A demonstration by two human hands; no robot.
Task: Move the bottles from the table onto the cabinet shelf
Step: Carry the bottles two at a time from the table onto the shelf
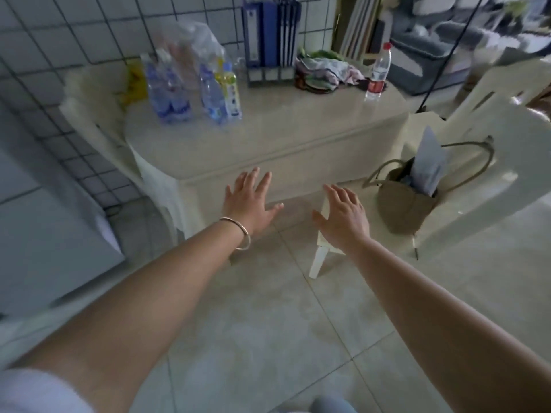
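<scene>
Several clear water bottles with blue labels [170,90] stand grouped at the back left of the beige table [268,144], beside a bottle with a yellow label [231,90]. Apart from them, a red-capped bottle [379,71] stands upright at the table's back right. My left hand [249,201], with a bangle on the wrist, and my right hand [343,213] are both stretched out flat with fingers spread, in front of the table's near edge. Neither hand holds anything. The view is blurred. No cabinet shelf is visible.
Blue file folders in a rack [269,37] and a pile of cloth [323,70] sit at the table's back. A white chair [477,162] on the right carries a brown bag [408,198]. A white appliance [50,228] stands at left. A tiled wall rises behind.
</scene>
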